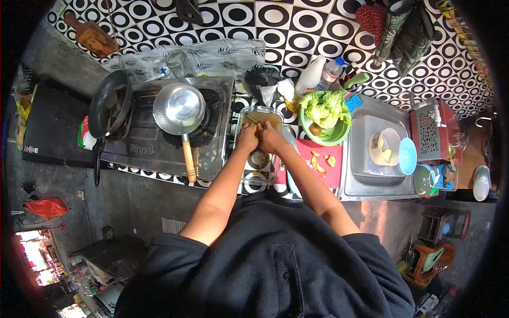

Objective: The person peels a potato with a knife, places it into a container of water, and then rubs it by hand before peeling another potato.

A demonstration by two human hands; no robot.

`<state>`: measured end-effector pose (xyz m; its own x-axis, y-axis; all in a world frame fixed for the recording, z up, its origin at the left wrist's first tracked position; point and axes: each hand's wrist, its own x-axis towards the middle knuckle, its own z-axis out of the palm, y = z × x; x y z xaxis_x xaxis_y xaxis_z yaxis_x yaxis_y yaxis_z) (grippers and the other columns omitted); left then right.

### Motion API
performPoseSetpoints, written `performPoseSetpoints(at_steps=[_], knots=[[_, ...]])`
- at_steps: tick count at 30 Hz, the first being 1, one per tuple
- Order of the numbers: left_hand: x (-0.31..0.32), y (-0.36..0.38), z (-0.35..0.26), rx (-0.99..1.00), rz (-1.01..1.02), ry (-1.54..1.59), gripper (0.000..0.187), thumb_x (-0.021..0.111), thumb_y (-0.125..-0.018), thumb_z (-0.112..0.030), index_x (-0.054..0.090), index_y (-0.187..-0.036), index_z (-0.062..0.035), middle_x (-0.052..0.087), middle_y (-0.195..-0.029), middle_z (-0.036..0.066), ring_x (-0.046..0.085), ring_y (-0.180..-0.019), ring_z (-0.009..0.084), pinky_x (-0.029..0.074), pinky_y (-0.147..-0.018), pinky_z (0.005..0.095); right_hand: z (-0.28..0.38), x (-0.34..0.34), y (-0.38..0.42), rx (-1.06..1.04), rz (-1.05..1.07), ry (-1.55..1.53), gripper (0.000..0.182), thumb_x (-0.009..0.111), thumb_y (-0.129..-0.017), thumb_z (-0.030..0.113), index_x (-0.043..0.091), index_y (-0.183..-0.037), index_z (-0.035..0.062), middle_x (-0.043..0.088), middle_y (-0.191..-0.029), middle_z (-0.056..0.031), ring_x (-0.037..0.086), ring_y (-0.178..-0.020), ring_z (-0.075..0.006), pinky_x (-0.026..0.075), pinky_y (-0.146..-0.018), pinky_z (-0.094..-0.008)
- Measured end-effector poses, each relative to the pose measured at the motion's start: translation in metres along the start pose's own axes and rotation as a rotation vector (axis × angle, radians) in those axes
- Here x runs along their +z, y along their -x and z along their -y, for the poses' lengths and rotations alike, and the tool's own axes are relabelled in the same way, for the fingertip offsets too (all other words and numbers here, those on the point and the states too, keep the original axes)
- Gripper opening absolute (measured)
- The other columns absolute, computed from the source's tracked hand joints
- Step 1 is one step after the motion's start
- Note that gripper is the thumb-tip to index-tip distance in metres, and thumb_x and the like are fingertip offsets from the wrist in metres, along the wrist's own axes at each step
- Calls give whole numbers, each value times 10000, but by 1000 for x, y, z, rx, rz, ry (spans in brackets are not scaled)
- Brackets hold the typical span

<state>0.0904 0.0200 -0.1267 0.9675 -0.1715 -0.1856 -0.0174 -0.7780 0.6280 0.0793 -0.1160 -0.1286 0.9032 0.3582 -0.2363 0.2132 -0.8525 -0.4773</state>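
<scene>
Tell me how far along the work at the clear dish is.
Looks done: orange pieces lie apart on the red board. In hand: the left hand and right hand meet inside the clear dish, their grip partly hidden. Probably left: the lettuce, in large leaves in the green bowl.

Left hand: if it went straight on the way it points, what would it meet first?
Left hand: likely the fingers of the right hand, close in front; past those, the far rim of the glass dish. Depth between the hands is unclear.
</scene>
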Motion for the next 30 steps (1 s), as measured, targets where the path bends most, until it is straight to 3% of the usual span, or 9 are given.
performPoseSetpoints(at_steps=[2,5,9,12,18,24,26,30], knots=[[-8,1,-4,-2,29,32,426,549,-835,-57,535,-1259,-21,502,-1293,198,502,-1190,385,433,-988,432,-5,10,-11,-21,-33,48,591,556,-751,138,478,-1296,-80,486,-1363,-225,379,-1302,-453,371,-1069,-447],[-8,3,-8,-36,20,0,432,556,-828,-49,531,-1257,-9,508,-1281,201,500,-1189,390,432,-988,434,-12,23,0,-124,-107,203,652,561,-747,115,408,-1352,-76,447,-1330,-276,460,-1232,-434,399,-1033,-430],[-8,2,-16,-96,22,48,473,572,-800,-23,525,-1271,-13,515,-1276,200,499,-1197,382,428,-997,430,6,-7,32,-91,9,-73,702,567,-745,115,365,-1395,-59,443,-1312,-324,490,-1207,-432,412,-1021,-427],[-9,2,-14,-60,10,31,499,576,-790,-15,515,-1286,-15,512,-1288,197,494,-1208,376,424,-1004,427,12,-14,28,-65,-62,6,619,584,-728,115,465,-1307,-68,521,-1287,-286,395,-1290,-440,397,-1050,-409],[-2,3,-3,-34,-4,-8,494,576,-794,-21,514,-1284,-17,499,-1313,196,489,-1216,375,425,-1003,426,16,-19,7,74,-84,-72,589,577,-721,81,488,-1289,-48,542,-1231,-289,440,-1231,-437,408,-1031,-424],[-5,8,-10,7,-74,52,379,571,-860,-119,541,-1223,-14,535,-1242,207,539,-1131,394,460,-925,464,16,-24,40,-139,-96,-178,509,557,-723,25,534,-1224,-64,530,-1255,-281,394,-1278,-405,395,-1045,-428],[-11,10,-14,-46,-7,104,484,571,-846,-83,492,-1311,26,493,-1321,234,496,-1205,395,414,-1011,420,10,-18,30,-127,-94,-179,531,556,-711,5,521,-1236,-66,527,-1257,-285,392,-1271,-405,398,-1038,-423],[7,4,5,16,-6,39,500,557,-842,-61,473,-1330,5,485,-1324,245,482,-1224,395,405,-1020,423,-9,0,4,-112,-51,-31,519,573,-728,56,520,-1231,-63,598,-1165,-235,431,-1211,-411,410,-1012,-434]])
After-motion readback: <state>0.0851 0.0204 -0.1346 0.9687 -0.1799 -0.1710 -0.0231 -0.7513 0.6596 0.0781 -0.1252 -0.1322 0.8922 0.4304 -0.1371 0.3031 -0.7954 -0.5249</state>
